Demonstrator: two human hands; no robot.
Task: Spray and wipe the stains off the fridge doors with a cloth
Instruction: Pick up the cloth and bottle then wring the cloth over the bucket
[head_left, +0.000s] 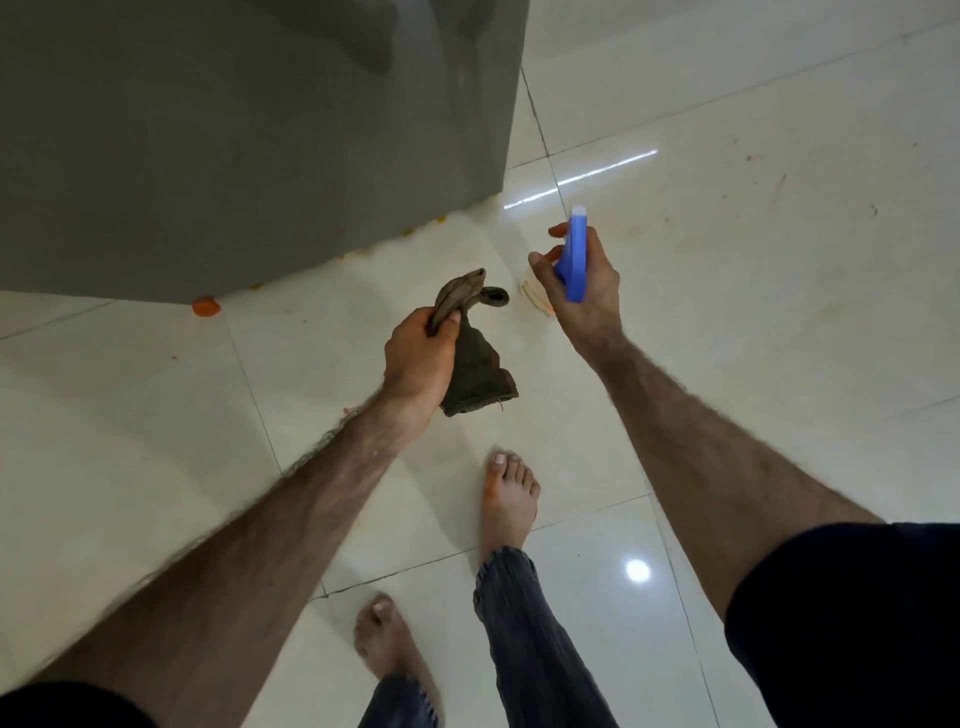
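Glossy cream floor tiles (727, 312) are carrying the whole scene, w/ thin dark grout lines and lamp glare bouncing off them. Grey fridge door (234, 145) is filling the upper left corner of view, matte and flat, w/ a darker patch near its top edge that could be wet or just shadow; can't tell which.

You're holding both tools but neither is touching the door right now. Your left hand (415, 358) is gripping the cloth (475, 358), fingers curled round its bunched middle, so the brown, worn, limp fabric is flopping out above and below the fist. Your right hand (584, 283) is wrapping the neck of the blue spray bottle (574, 260), thumb and forefinger sticking out loose in front of the trigger, not squeezing as far as I can see. Bottle head is hard smooth plastic w/ a white nozzle tip, and it's pointing away from the fridge, approx toward the floor beyond the door's lower right corner.

Judging by this, wiping isn't underway; you're standing near the bottom edge of the door, tools ready. Orange bits (206, 306) are lying along the fridge's base on the floor. Spraying the door and rubbing it down are prob. still left, though I can't make out clear stains on the visible panel.
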